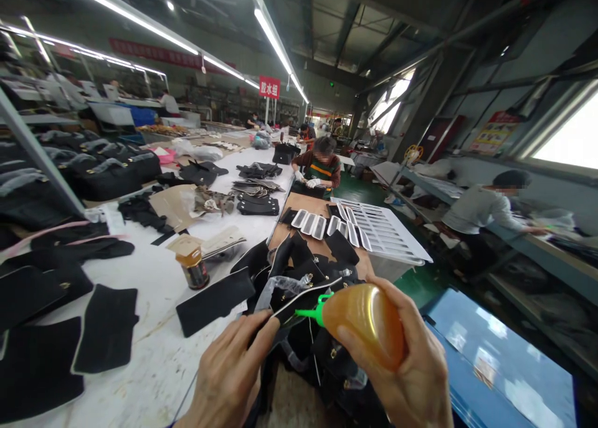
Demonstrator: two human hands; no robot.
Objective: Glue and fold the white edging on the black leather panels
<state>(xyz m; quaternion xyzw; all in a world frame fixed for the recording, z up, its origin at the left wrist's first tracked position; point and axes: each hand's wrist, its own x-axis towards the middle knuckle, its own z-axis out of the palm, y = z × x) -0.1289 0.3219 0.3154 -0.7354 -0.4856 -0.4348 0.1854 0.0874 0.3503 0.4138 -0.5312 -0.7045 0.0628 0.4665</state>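
Observation:
An amber squeeze bottle (367,325) with a green nozzle (311,313) is gripped in my right hand (411,359). Its tip points left, close to the pale edge of a black piece (299,300). My left hand (233,359) pinches the left end of that edge between thumb and fingers. Beneath both hands lies a heap of black parts (322,347) with small gold fittings and clear plastic wrap. Left of the heap, a flat black panel (215,300) rests on the white table (154,359).
A dark jar (194,269) stands beyond the panel. More black panels (105,328) lie at left. White-framed pieces (311,223) and a slotted white rack (387,225) are ahead. A gloved person (322,166) works opposite; a blue surface (499,359) is at right.

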